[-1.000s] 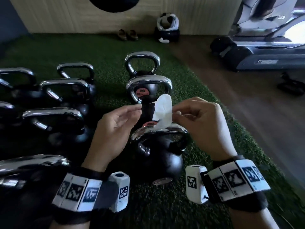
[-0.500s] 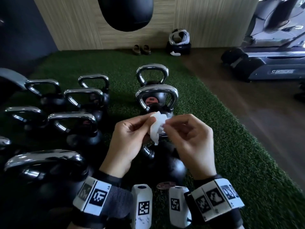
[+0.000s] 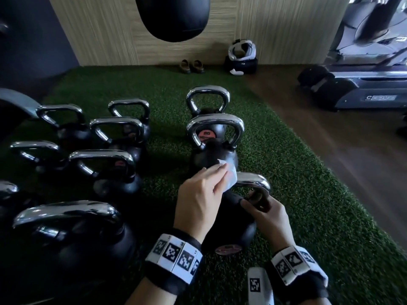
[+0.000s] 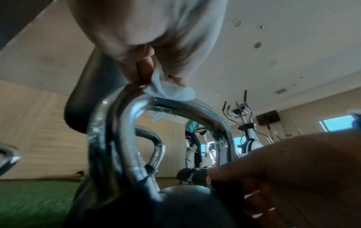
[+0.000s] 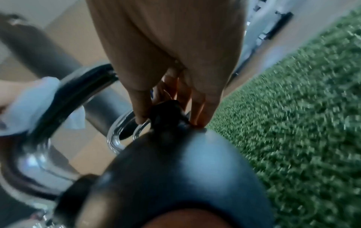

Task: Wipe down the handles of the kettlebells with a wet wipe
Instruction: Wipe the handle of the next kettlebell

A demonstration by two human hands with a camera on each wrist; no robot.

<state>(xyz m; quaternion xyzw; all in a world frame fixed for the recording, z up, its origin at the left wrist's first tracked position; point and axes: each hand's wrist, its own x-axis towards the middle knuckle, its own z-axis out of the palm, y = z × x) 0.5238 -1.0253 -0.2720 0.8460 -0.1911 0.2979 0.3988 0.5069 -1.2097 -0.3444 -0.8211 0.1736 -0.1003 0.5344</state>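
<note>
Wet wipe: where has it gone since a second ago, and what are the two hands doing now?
The wet wipe passed from a two-hand pinch to the left hand alone, which came down and now presses it on the nearest kettlebell's handle. The right hand let go of it and dropped to grip the base of that handle's right leg. The other kettlebells stayed in place on the turf.

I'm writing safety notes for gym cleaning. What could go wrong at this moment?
The left hand covers only part of the handle with the small wipe, so the sides could be missed. The right hand steadies the kettlebell at the handle's base; it might rock on the soft turf and pinch fingers.
</note>
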